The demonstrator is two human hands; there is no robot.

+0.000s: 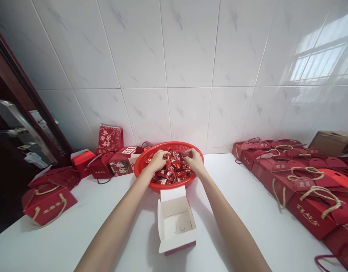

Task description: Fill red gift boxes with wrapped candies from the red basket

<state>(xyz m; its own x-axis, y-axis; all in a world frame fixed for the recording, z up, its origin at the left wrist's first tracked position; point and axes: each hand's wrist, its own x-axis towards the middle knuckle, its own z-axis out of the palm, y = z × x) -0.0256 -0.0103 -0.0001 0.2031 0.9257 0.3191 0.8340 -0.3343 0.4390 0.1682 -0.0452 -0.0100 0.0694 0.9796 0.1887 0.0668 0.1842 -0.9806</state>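
A round red plastic basket (169,185) stands against the tiled wall, filled with red-wrapped candies (174,170). At the left side of the candies is my left hand (159,160), its fingers curled down among the wrappers. My right hand (194,160) reaches in from the right, thumb and fingers pinched at a dark red wrapped piece. What my left fingertips hold, if anything, is hidden. Just in front of the basket, between my forearms, an open box (176,221) with white inner walls has its flaps spread; no candies show inside it.
Closed red gift boxes with rope handles (276,166) line the right side of the white table (105,226). Several red boxes (50,204) stand at the left, near a dark door with a metal handle (20,124). A brown carton (332,142) is at the far right.
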